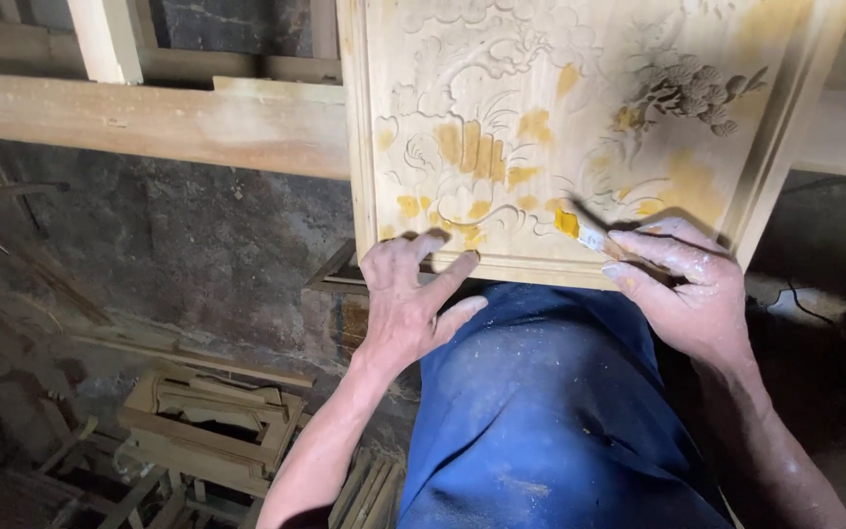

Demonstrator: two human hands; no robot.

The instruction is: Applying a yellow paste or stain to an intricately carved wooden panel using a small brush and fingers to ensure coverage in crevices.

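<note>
Over the blue-trousered lap [550,411], the left hand [408,304] spreads open fingers on the carved wooden panel [550,118] edge, while the right hand [687,294] pinches a small brush [580,227] just beyond its fingertips; best dab yellow filler lightly into recesses.

The pale carved square wooden panel [580,127], upper right of the frame, shows floral relief blotched with yellow; blue dusty trousers [550,421] below.

Bare forearms without sleeves, dust-flecked hands [413,304], dusty blue trousers [550,421] with pale smudges
</note>
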